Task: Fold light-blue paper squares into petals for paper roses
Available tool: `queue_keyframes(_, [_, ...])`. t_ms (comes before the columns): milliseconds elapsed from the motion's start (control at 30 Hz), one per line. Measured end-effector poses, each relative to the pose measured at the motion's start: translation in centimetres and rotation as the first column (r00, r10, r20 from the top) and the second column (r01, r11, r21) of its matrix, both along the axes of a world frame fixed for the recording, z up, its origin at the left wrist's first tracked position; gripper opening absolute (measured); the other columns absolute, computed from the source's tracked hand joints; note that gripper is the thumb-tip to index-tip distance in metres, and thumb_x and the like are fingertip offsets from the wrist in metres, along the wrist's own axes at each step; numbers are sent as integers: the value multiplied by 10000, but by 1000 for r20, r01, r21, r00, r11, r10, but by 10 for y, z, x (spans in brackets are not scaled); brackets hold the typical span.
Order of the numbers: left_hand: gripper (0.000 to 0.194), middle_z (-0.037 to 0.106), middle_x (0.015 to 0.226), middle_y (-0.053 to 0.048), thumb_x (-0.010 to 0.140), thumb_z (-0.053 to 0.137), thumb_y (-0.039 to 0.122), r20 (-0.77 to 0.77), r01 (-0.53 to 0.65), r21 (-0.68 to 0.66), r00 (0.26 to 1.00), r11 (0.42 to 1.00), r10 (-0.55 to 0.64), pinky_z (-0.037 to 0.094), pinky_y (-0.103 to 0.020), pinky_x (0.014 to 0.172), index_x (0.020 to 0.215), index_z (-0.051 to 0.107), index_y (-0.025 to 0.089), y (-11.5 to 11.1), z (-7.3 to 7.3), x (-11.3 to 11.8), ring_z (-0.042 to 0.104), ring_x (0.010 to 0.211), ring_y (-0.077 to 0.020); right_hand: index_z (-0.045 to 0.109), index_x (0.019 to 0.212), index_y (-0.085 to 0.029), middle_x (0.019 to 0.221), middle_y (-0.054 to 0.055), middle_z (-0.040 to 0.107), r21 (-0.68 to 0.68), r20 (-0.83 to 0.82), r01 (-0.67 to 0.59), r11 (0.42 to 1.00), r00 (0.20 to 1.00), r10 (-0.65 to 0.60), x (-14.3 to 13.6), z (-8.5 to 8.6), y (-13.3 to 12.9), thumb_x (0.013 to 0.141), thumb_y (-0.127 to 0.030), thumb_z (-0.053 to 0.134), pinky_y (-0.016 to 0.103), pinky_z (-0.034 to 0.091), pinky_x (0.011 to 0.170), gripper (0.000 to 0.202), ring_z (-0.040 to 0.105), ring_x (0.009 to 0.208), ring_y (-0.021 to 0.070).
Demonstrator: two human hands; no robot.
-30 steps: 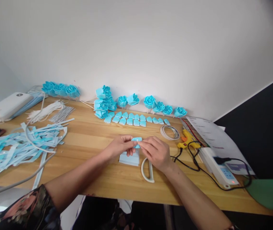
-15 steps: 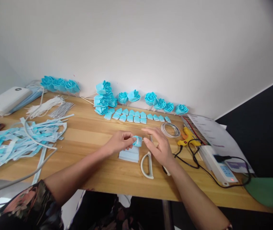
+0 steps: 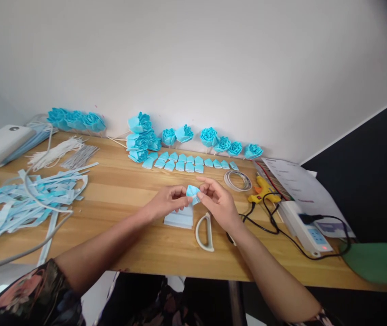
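A small blue piece of folded fabric [image 3: 192, 192] is pinched between my two hands above the wooden table. My left hand [image 3: 170, 200] grips its left edge with thumb and fingers. The thumb and index finger of my right hand [image 3: 216, 199] close on its right side, other fingers partly raised. Beneath it lies a flat pale blue sheet [image 3: 179, 218], partly covered by my left hand. White-handled scissors [image 3: 205, 233] rest just right of the sheet, their blades hidden under my right hand. Behind, small folded blue pieces [image 3: 179, 166] lie in rows.
Blue fabric flowers [image 3: 208, 136] stand along the wall. Cut strips [image 3: 33, 199], white cords [image 3: 55, 153] and a white box-shaped device [image 3: 1, 145] are at left. At right are a tape roll [image 3: 237, 180], a yellow glue gun [image 3: 265, 191], black cables and a power strip [image 3: 307, 231].
My right thumb and index finger have closed on the blue piece, which is now turned with its point upward. The whole view has shifted slightly.
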State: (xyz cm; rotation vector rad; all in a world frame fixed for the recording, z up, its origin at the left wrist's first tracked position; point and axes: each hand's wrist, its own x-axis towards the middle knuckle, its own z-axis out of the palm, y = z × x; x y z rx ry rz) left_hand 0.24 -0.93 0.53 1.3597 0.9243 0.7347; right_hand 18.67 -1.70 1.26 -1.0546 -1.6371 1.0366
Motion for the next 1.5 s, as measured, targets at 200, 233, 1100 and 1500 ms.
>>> queue_keyframes(200, [230,527,592,26,732,619,369,9,-63,15,998,998,62,370,-213,533,686,554,154,0,0,0,468,535,-83,559,1178,-216,809,1,550,-58,0,-33,998,999,33,3,3,1,843,-309,544,242,463,640,348,536,712,122])
queue_keyframes(233, [226,523,588,28,731,620,365,-1,-65,22,998,998,65,367,-212,533,683,555,154,0,2,0,467,537,-84,553,1188,-216,822,7,562,-70,2,-45,997,999,45,3,3,1,851,-320,534,243,464,637,354,543,717,125])
queue_keyframes(1100, [301,559,586,13,703,666,409,171,-260,-73,948,963,269,380,-215,506,635,555,137,1,2,0,475,510,-75,687,832,-222,773,-13,713,-38,635,-50,998,770,63,46,8,17,766,-266,625,238,441,622,101,629,657,140])
queue_keyframes(1500, [299,583,593,2,723,666,408,183,-258,-81,946,963,269,393,-220,539,654,594,127,2,-3,0,491,525,-79,625,765,-218,671,-14,684,-32,631,13,999,776,10,39,-2,19,808,-214,515,225,430,558,118,619,586,131])
